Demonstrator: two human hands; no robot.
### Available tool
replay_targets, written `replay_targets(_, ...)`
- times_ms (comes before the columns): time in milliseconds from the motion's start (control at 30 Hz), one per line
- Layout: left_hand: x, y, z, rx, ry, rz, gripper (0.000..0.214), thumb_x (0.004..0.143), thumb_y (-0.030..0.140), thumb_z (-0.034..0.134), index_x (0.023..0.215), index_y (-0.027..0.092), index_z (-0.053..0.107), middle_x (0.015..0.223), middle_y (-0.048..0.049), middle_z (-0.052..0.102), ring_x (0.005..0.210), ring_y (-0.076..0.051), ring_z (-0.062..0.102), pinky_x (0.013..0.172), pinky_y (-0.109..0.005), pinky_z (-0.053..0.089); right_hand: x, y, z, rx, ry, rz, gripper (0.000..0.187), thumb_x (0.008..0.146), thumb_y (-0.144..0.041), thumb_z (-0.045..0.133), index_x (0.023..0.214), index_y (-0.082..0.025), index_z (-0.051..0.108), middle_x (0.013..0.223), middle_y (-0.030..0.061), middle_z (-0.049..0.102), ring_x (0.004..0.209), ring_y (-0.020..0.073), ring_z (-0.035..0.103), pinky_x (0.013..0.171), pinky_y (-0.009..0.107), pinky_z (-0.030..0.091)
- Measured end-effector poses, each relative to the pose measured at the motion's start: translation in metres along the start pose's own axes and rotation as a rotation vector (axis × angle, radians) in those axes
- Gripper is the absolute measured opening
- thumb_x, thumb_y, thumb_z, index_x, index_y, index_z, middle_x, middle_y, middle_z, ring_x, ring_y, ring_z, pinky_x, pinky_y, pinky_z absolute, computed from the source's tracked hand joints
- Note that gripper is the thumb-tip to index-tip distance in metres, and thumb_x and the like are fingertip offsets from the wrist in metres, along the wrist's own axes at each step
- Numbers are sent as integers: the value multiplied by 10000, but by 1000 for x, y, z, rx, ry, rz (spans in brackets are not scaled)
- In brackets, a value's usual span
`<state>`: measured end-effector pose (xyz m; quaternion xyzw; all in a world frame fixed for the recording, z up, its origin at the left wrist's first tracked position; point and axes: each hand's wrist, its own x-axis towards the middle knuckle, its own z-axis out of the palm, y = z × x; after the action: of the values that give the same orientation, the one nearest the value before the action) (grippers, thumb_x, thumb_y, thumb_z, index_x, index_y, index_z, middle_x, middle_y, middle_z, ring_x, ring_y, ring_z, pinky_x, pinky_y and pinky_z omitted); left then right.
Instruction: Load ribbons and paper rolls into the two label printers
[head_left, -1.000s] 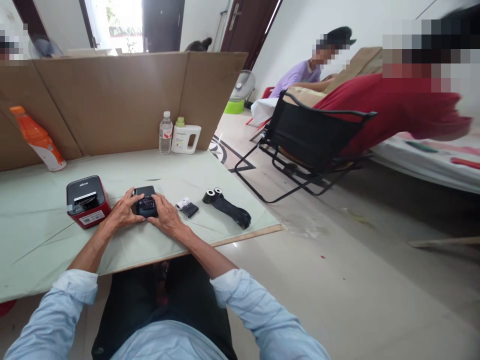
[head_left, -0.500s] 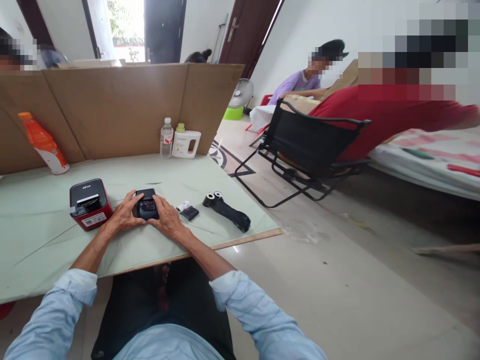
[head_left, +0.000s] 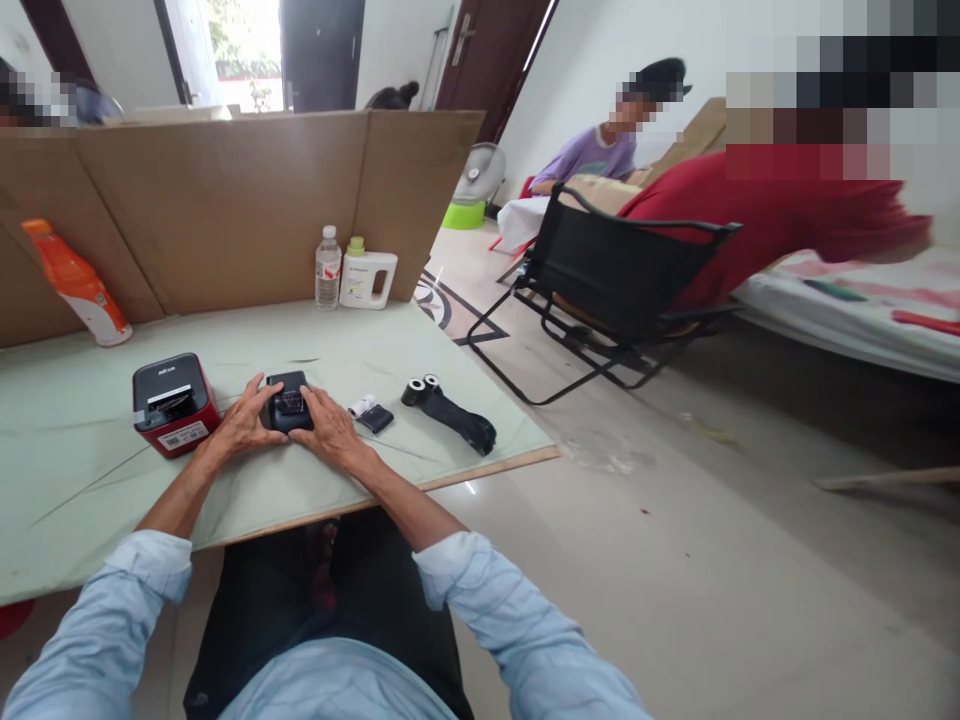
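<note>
A small black boxy device with a glossy dark window lies on the pale green tabletop. My left hand grips its left side, thumb on top. From the right side my right hand grips it too, so the device sits between both hands. Left of my left hand stands a red and black box-shaped machine with a slot in its top and a white label. Just right of my right hand lie a small white roll and a small black flat piece.
A black strap-like item with two rolls at one end lies near the right table edge. An orange bottle, a water bottle and a white jug stand along the cardboard screen. A person sits in a black folding chair.
The view has shifted slightly. Both my hands keep their grip on the black device. The arm of the person in red has moved a little.
</note>
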<state>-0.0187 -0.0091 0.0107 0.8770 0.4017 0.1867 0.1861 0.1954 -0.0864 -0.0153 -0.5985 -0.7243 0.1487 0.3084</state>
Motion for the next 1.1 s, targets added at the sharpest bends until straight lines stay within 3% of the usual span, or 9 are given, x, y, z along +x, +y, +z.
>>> replay_targets(200,5,-3,2,5,-14,19,1175,595,426,914,1617,218,373,1693,-208,321,1551,-442,380,1252,-562,378,0,0,3,62,22,-26,1047,848,-277,811,1680,-168,184,1584,235,479,1453,348,497,1209,518,422)
replay_targets(433,24,-4,7,-43,38,81,1133,570,405,905,1582,231,427,1598,-172,397,1399,-410,544,1154,-535,507,7,20,3,122,77,-84,1027,864,-266,788,1691,-225,180,1581,197,487,1461,341,493,1220,523,421)
replay_targets(600,67,12,16,-50,34,76,1195,537,415,931,1598,225,413,1606,-178,365,1411,-423,524,1153,-530,506,24,46,-25,102,82,-56,953,846,-251,785,1657,-200,288,1572,188,509,1452,338,508,1220,509,419)
replay_targets(833,135,27,48,-125,9,100,1174,502,354,926,1562,154,460,1537,-203,449,1463,-464,446,1210,-574,433,48,85,-61,21,54,82,868,807,-231,789,1586,-164,412,1547,183,545,1427,331,532,1196,470,424)
replay_targets(1100,168,37,68,-148,-25,126,1166,515,335,895,1566,149,425,1523,-195,468,1429,-423,483,1214,-539,429,62,104,-81,-41,-12,191,860,812,-215,767,1576,-167,373,1455,160,608,1329,308,602,1125,426,459)
